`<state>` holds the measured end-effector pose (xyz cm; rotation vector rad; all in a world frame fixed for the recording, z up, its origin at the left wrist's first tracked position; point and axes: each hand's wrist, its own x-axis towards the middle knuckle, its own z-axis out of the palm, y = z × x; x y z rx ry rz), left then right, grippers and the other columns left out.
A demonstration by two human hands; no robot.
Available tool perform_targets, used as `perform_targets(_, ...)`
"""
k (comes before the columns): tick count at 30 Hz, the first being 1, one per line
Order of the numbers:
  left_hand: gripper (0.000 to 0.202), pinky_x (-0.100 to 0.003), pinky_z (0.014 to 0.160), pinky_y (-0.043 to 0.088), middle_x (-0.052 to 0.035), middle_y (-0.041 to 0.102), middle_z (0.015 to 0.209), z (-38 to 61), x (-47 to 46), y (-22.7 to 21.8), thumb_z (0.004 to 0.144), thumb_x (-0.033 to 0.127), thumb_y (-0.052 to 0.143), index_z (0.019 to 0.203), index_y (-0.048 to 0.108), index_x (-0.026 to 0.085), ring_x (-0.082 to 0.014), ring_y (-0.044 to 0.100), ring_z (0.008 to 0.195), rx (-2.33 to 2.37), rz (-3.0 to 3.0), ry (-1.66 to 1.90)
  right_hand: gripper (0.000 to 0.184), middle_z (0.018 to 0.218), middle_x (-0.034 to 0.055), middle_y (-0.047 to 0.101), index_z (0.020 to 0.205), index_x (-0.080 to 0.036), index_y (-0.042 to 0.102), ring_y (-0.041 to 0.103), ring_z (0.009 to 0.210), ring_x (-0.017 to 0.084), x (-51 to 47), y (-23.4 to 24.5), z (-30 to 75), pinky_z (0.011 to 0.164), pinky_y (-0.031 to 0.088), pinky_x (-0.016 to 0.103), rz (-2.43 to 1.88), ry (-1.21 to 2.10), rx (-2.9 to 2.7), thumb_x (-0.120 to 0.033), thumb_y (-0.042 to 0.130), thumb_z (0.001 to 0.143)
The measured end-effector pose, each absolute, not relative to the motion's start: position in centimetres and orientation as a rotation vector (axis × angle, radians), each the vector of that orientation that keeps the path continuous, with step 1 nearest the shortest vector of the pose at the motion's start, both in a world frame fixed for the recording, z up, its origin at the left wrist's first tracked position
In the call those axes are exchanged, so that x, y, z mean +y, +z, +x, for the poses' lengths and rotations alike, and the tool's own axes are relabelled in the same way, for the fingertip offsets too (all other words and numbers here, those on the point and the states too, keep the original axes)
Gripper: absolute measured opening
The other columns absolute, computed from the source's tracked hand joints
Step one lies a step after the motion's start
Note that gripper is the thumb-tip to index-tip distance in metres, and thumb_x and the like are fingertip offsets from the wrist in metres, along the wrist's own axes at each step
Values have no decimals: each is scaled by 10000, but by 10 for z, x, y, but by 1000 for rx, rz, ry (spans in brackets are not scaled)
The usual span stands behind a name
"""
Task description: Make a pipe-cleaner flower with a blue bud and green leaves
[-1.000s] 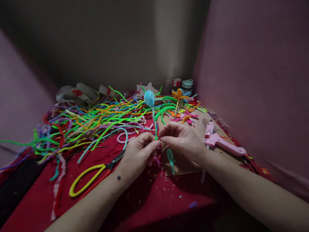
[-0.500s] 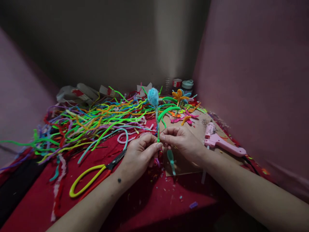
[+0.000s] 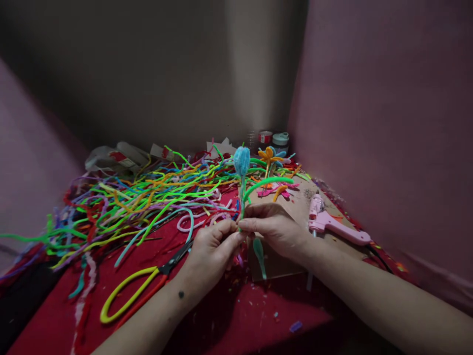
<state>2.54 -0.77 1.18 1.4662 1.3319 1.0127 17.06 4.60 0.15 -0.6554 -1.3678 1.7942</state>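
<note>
A pipe cleaner flower (image 3: 242,160) with a light blue, bud-shaped head stands upright between my hands. My left hand (image 3: 216,249) pinches the low end of its stem between thumb and fingers. Just above, my right hand (image 3: 275,228) pinches the stem together with a bright green pipe cleaner (image 3: 269,181), whose free end arcs up and to the right. My fingertips nearly meet and hide the stem's bottom. Below my right hand lies a teal leaf-shaped piece (image 3: 259,250). Scissors (image 3: 168,267) with yellow and red handles lie beside my left forearm, their blades partly behind my left hand.
A tangled pile of coloured pipe cleaners (image 3: 158,195) spreads across the left and back. On the right, a pink glue gun (image 3: 328,223) rests on a cardboard sheet (image 3: 283,268). An orange flower (image 3: 269,155) and two jars (image 3: 280,140) are at the back, near the walls.
My right hand now pinches lower on the stem, close to my left fingertips. The green pipe cleaner's free end has swung out further right. The view has shifted slightly.
</note>
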Motion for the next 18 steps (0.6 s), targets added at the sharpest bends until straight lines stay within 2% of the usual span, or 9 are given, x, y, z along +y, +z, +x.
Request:
perform_targets(4, 196, -180, 346, 248, 69, 414, 468, 27, -6, 12, 750, 331, 547, 659, 535, 157, -50, 340, 354, 1334, 1436, 988, 131, 547, -36, 507, 608, -137, 591, 426, 525, 75, 46, 3, 169, 513, 307, 223, -730, 1716, -1387, -223, 670, 667)
perform_targets(7, 196, -179, 360, 286, 68, 450, 479, 26, -3, 14, 727, 334, 603, 688, 530, 157, -55, 379, 366, 1334, 1400, 988, 182, 556, -39, 503, 604, -140, 588, 431, 545, 78, 46, 5, 168, 525, 309, 225, -764, 1667, -1445, -279, 686, 668)
perform_targets(10, 256, -179, 384, 327, 62, 502, 549, 23, -2, 16, 697, 343, 672, 825, 540, 164, -64, 422, 408, 1275, 1344, 1037, 224, 567, -45, 506, 626, -147, 596, 428, 547, 73, 47, 7, 167, 530, 308, 223, -786, 1648, -1476, -331, 722, 642)
perform_targets(13, 296, -182, 379, 338, 43, 551, 660, 20, -1, 15, 731, 361, 656, 939, 548, 182, -57, 422, 419, 1219, 1287, 1120, 279, 561, -48, 502, 629, -153, 590, 425, 521, 73, 46, 6, 166, 520, 322, 228, -829, 1701, -1439, -388, 739, 617)
perform_targets(15, 264, -180, 384, 348, 31, 565, 695, 19, 0, 14, 741, 339, 652, 933, 572, 176, -49, 412, 426, 1201, 1251, 1154, 311, 561, -47, 501, 616, -153, 575, 429, 518, 75, 44, 4, 164, 516, 334, 229, -844, 1716, -1418, -409, 751, 596)
perform_targets(18, 195, -177, 378, 350, 38, 532, 640, 19, 2, 11, 732, 304, 663, 842, 607, 154, -46, 388, 424, 1159, 1183, 1205, 303, 571, -41, 511, 632, -148, 579, 441, 530, 78, 43, -1, 163, 517, 340, 226, -845, 1632, -1487, -400, 745, 615)
